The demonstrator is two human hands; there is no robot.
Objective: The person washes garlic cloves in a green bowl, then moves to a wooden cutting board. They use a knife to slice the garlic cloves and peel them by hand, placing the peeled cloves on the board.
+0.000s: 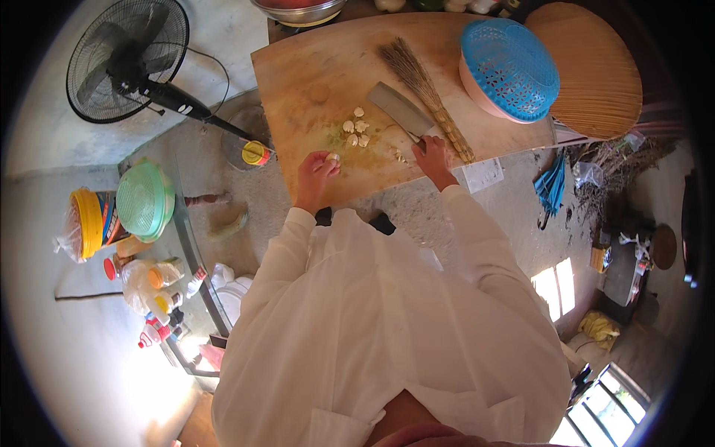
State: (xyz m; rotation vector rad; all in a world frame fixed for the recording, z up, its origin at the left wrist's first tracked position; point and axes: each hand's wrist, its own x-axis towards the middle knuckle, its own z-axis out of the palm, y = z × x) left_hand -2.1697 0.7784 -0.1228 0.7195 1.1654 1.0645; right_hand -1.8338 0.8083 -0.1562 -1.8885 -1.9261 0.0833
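Observation:
My left hand (pixel 317 172) is raised over the near left part of the wooden table (pixel 301 84), pinching a small white piece, which looks like a garlic clove (pixel 333 157), between thumb and fingers. Around the handle of a cleaver (pixel 397 107) my right hand (pixel 434 158) is closed. The cleaver's broad blade lies flat or nearly so on the tabletop, pointing away to the left. Between the two hands sits a cluster of several whitish pieces, apparently garlic (pixel 357 128), on a greenish stain. Small pale scraps (pixel 400 156) lie close to my right hand.
A straw whisk broom (pixel 427 95) lies just beyond the cleaver. A blue perforated basket (pixel 511 70) rests over a pink bowl, beside a round ribbed brown lid (pixel 592 72). At the back stands a metal basin (pixel 301 12). A black pedestal fan (pixel 131 64) stands left of the table.

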